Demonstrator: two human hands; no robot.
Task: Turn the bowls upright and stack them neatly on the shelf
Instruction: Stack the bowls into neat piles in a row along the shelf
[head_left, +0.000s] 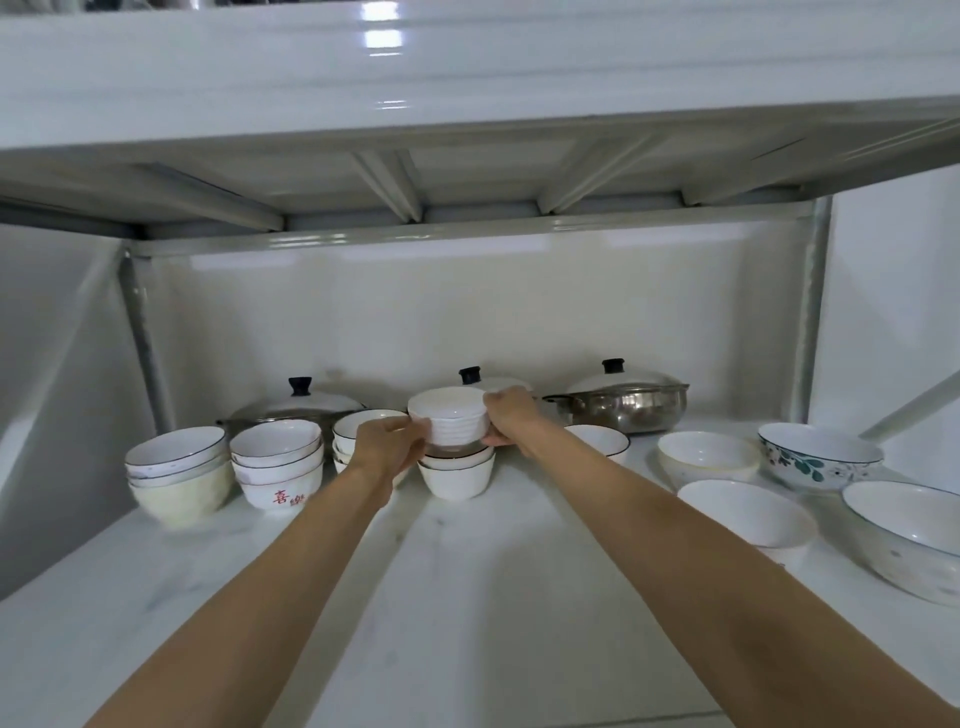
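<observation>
Both of my hands hold a small white ribbed bowl (450, 419) upright, just above a stack of white bowls (457, 474) at the middle of the shelf (467, 597). My left hand (388, 442) grips its left side and my right hand (508, 415) its right side. Further stacks of upright bowls stand to the left: one at the far left (179, 475), one with red characters (278, 462), and one (363, 423) partly hidden behind my left hand.
Single upright bowls sit on the right: a black-rimmed one (602, 439), two plain white ones (709, 457) (748, 514), a leaf-patterned one (821, 457) and a large one (909, 535). Lidded steel pots (628, 397) (298, 402) line the back wall. An upper shelf (467, 130) hangs overhead.
</observation>
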